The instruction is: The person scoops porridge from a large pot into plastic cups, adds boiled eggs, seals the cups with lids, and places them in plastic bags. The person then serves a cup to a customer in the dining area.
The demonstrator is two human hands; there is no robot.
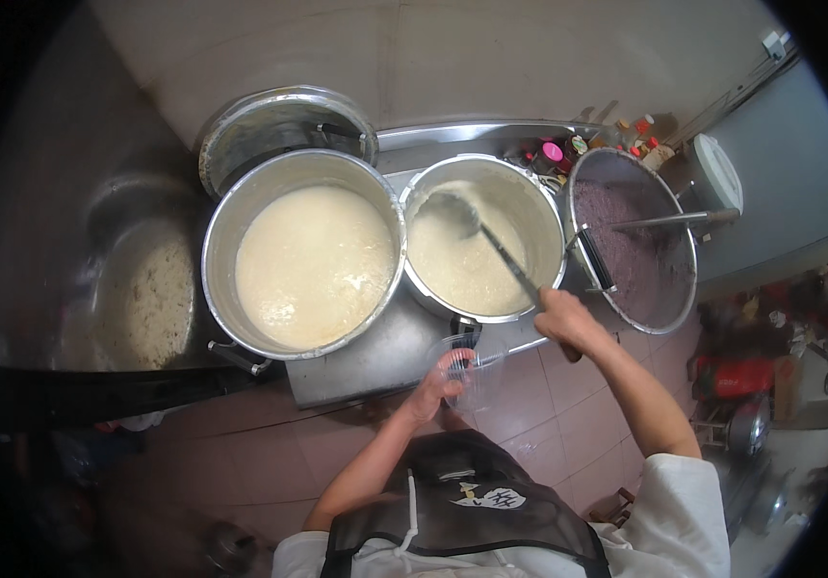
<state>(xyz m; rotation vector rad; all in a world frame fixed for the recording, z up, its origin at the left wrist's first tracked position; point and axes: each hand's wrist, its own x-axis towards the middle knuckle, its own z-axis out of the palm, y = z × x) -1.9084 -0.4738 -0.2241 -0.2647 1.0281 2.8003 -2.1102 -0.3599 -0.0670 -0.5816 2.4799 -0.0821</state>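
My right hand grips the handle of a long ladle, whose bowl is in the pale, thick food of the middle metal pot. Just in front of that pot, my left hand holds a clear plastic container above the floor, beside the pot's black handle. A larger metal pot of pale creamy liquid stands to the left, close against the middle one. On the right, a metal pot holds purple, grainy food with a wooden-handled utensil resting in it.
A large metal lid or pan leans behind the left pot. Jars and bottles stand at the back, near a white lidded bucket. At far left is a deep metal vessel with residue. A metal work surface carries the pots.
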